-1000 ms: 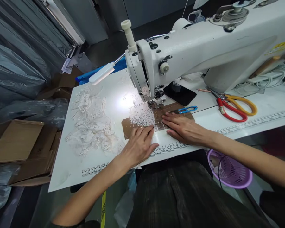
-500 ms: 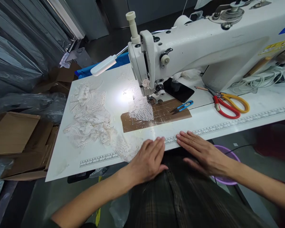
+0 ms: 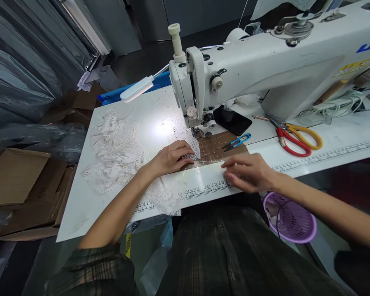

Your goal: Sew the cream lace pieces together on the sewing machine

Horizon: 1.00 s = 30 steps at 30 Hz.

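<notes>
White lace (image 3: 191, 142) lies under the presser foot of the white sewing machine (image 3: 234, 78), over a brown plate (image 3: 216, 148). My left hand (image 3: 172, 158) is on the front left edge of this lace, its bent fingers and thumb closed on it. Over the table's ruler strip, right of the lace, hovers my right hand (image 3: 248, 172). Its fingers are loosely bent and apart, with nothing visible in them. Blue thread snips (image 3: 238, 142) rest on the plate just beyond it. A heap of lace (image 3: 117, 152) spreads to the left, partly behind my left forearm.
A black phone (image 3: 232, 120) lies beside the machine head. Scissors (image 3: 299, 139) with red and yellow handles are farther right. A lamp (image 3: 137, 89) hangs over the table's back left. Below the front edge stands a purple basket (image 3: 310, 230); cardboard boxes (image 3: 17, 176) sit left.
Both hands have lifted from the table's front edge. My left hand moved forward and left onto the lace at the machine; my right hand rose slightly, its fingers now bent.
</notes>
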{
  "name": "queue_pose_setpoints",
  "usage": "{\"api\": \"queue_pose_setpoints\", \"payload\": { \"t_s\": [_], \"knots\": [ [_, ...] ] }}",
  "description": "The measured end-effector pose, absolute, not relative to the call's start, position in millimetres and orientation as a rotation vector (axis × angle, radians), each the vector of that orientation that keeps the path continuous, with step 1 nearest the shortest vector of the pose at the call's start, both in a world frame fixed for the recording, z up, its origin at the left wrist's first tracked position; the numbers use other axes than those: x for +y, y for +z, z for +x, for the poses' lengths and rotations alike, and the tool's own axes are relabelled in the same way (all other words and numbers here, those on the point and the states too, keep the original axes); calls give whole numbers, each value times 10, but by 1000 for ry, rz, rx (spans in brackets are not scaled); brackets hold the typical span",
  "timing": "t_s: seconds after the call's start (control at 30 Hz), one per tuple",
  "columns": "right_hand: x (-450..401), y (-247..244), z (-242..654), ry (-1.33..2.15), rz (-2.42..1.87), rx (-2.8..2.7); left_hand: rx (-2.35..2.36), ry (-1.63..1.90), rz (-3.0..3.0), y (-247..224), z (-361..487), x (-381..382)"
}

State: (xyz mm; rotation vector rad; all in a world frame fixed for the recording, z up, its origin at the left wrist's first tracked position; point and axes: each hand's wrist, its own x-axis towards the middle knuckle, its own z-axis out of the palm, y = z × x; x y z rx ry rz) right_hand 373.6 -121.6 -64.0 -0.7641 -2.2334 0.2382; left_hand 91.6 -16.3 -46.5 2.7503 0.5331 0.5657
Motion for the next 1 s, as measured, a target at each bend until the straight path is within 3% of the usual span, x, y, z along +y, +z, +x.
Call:
{"api": "queue_pose_setpoints", "payload": {
  "t_s": [0.23,0.4,0.57,0.67,1.0],
  "knots": [
    [-282,-410,3533,583,-1157,-2339,572,446,2545,-481,968,-41],
    [-165,-419,3401,854,-1127,-2367,646,646,2538,-558,965,-50],
    [-299,-642,3320,625,-992,-2361,649,792,2651,-608,995,-72],
    [-288,-683,3341,661,-964,-2349,626,749,2800,-604,1010,-86],
    [-206,-704,3467,367,-1143,-2389,575,796,2908,-633,1016,-93]
  ]
}}
